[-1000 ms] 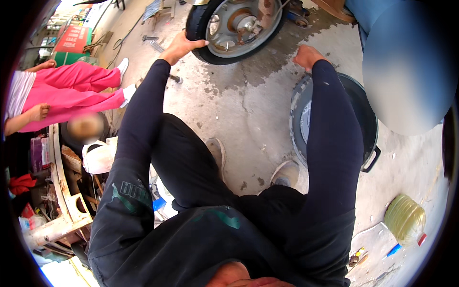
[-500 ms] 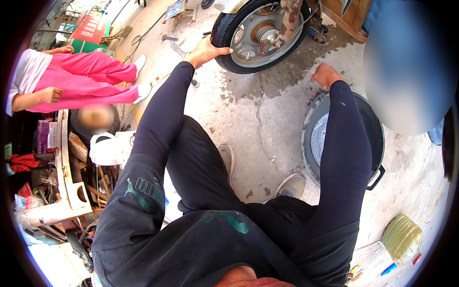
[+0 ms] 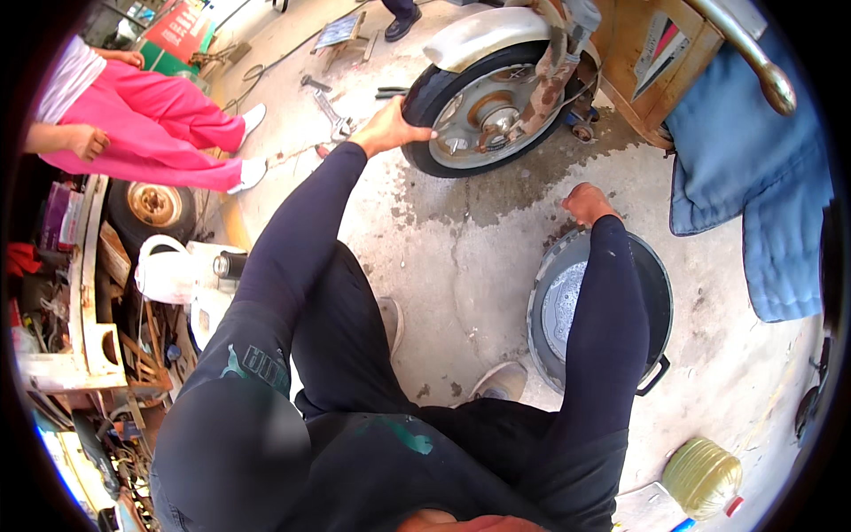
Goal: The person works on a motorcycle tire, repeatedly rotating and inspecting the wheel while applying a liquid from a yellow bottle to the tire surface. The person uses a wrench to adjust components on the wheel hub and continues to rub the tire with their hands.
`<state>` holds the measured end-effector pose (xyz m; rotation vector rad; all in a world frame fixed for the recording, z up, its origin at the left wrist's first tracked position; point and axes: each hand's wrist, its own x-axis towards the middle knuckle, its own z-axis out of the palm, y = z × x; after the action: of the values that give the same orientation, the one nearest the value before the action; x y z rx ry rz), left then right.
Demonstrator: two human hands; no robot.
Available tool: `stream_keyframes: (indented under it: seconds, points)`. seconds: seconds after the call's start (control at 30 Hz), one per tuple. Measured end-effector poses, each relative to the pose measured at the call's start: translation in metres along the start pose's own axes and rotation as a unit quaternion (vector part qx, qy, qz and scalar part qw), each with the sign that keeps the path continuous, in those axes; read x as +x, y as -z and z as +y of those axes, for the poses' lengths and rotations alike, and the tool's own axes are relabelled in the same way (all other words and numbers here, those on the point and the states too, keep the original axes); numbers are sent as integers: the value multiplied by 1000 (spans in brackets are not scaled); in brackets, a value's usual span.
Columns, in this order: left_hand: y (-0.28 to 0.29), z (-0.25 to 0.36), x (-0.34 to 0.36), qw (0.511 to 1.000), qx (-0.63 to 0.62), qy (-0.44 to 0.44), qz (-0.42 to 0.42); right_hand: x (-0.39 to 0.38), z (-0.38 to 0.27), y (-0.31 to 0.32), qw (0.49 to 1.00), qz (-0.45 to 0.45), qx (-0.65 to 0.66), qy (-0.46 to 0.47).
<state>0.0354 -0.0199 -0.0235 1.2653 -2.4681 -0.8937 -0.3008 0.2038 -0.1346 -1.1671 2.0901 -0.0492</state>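
Note:
My left hand (image 3: pixel 390 129) is closed on the left edge of a wheel (image 3: pixel 463 152), with the thumb on the side facing me and the fingers round the black tyre. The wheel has a grey rim and sits under a white mudguard (image 3: pixel 486 40) beside a rusty fork leg (image 3: pixel 542 89). My right hand (image 3: pixel 592 204) is curled closed in the air by the far rim of a dark basin (image 3: pixel 658 293). What it holds, if anything, is hidden. Shallow liquid (image 3: pixel 563 306) lies in the basin, partly behind my right forearm.
Wet concrete spreads below the wheel. Adjustable wrenches (image 3: pixel 332 115) lie left of it, near a small stool (image 3: pixel 341 34). A person in pink trousers (image 3: pixel 151 120) stands at the left. Right are a blue quilted cover (image 3: pixel 745 151) and a jug of yellowish liquid (image 3: pixel 702 477).
The view has shifted up and to the right, showing more of the mudguard and blue cover. My left hand stays on the tyre; my right hand stays closed near the basin's far rim.

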Motion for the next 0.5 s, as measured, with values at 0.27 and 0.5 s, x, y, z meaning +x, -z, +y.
stream_keyframes:
  seconds: [0.27, 0.5]
  points:
    - [-9, 39, 0, 989, 64, -107, 85, 42, 33, -24, 997, 60, -49, 31]
    - [-13, 45, 6, 990, 49, -105, 78, 83, 39, -35, 976, 70, -160, 131]
